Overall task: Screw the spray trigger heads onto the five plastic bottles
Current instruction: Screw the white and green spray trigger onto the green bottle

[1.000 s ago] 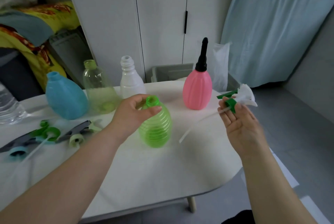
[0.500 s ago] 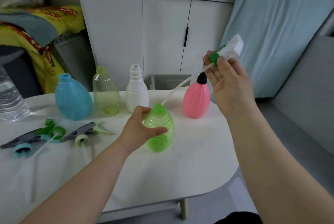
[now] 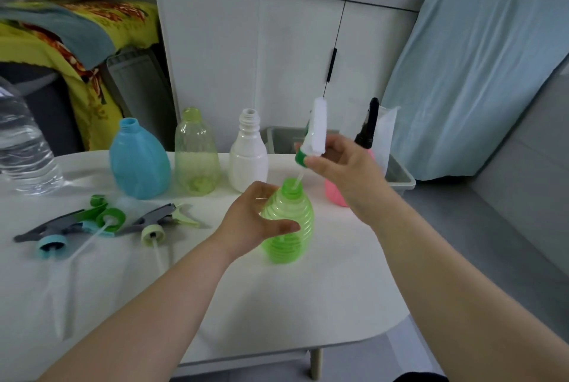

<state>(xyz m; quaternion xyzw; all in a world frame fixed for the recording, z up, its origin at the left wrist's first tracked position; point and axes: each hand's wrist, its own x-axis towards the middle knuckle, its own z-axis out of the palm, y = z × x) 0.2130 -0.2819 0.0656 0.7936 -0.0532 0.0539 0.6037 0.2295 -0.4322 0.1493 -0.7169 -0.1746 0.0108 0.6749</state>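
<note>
Your left hand (image 3: 257,221) clamps the green bottle (image 3: 288,221) steady while your right hand (image 3: 345,166) pinches the trigger head (image 3: 314,132) above it, feeding its tube in.

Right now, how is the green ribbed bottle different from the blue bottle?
The green ribbed bottle is gripped by the left hand; the blue bottle stands untouched at the back. The green one is see-through with ridges, the blue one smooth and opaque. A dip tube already enters the green bottle's neck, from the trigger head held by the right hand; the blue neck is open. Both stand upright, uncapped.
</note>
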